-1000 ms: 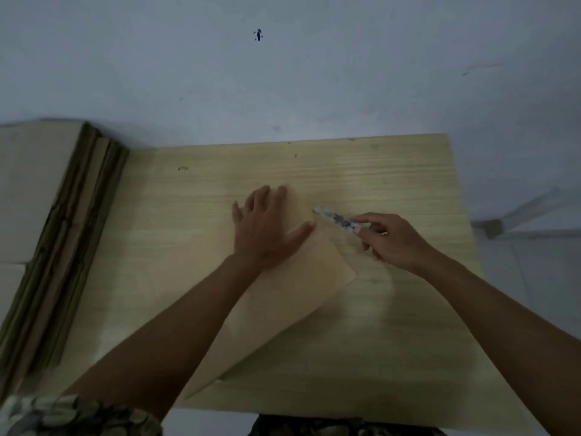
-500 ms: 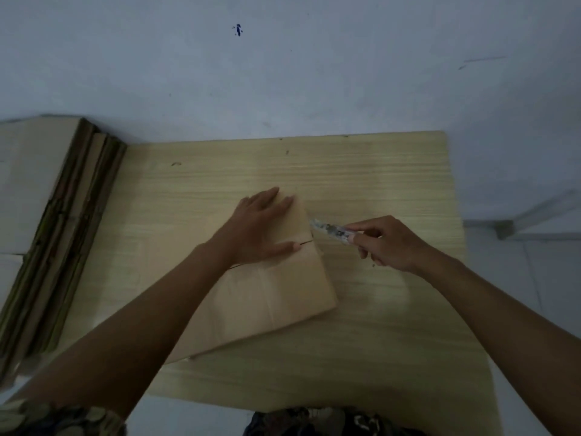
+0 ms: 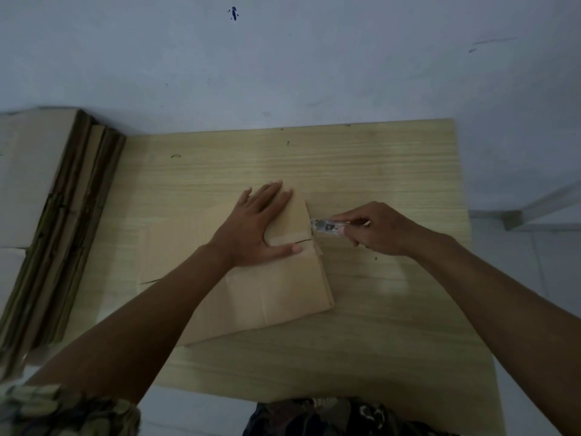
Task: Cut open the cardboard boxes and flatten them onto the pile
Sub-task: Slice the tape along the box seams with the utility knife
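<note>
Fingers (image 3: 273, 196) of the left hand (image 3: 256, 226) lie straight and slightly spread, pressed flat on the cardboard box (image 3: 251, 272), with the thumb laid along the taped seam (image 3: 284, 240). Fingers of the right hand (image 3: 377, 229) are curled and clamped round the handle of the utility knife (image 3: 327, 227), whose tip meets the right-hand end of that seam at the box's edge.

Nearest the viewer, both bare forearms reach forward over the wooden table (image 3: 377, 325). At mid-table the box lies collapsed and slightly askew, its right half under the left palm; a short slit shows along the seam beside the thumb, while the tape under the hand appears uncut. Farther left, beside the table, stands the pile (image 3: 37, 184) of flattened cardboard, edges toward the table. A pale wall (image 3: 283, 64) closes the far side.

Handling, as judged: the box is probably light, thin corrugated board, stiff across its panels yet ready to fold at the scored creases. On smooth wood it would likely slide under the blade, so a flat palm close to the seam seems a sound hold, provided the thumb stays clear of the cutting line. For carrying to the pile, a grip on opposite long edges should keep the sheet from sagging or reopening.
</note>
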Demonstrator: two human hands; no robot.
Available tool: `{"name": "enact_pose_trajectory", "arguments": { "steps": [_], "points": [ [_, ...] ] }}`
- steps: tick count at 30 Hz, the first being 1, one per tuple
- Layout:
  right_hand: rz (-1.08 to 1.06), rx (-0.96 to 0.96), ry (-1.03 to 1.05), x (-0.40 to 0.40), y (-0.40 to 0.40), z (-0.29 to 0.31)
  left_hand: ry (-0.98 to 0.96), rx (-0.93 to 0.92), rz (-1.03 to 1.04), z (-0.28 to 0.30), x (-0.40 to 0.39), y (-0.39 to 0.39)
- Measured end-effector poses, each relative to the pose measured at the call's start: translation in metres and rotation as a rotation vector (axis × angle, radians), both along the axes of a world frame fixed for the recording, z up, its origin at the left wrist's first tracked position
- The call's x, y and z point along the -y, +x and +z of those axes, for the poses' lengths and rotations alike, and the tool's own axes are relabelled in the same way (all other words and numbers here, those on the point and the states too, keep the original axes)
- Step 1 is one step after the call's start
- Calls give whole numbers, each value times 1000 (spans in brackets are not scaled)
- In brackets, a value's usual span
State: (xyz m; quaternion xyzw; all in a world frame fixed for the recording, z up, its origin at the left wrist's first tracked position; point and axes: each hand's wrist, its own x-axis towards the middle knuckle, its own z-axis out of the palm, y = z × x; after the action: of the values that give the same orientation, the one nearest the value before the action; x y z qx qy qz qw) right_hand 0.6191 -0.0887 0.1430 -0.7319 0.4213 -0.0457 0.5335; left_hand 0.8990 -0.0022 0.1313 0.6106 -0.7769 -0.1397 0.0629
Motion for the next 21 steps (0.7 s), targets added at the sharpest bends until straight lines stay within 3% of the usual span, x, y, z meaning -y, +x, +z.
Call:
{"name": "enact_pose_trajectory", "arguments": {
  "steps": [7, 11, 14, 21],
  "points": [
    [-4, 17, 6, -6, -2, -4, -95, -71, 25, -6, 3, -1],
    [-11, 16, -56, -16, 3, -6, -135, -106, 302, -5, 12, -35],
    [-14, 7, -59, -17, 0, -5, -161, -25, 416, -11, 18, -48],
    [5, -12, -101, -14, -1, -3, 19, 89, 437, -9, 33, -46]
  ]
}}
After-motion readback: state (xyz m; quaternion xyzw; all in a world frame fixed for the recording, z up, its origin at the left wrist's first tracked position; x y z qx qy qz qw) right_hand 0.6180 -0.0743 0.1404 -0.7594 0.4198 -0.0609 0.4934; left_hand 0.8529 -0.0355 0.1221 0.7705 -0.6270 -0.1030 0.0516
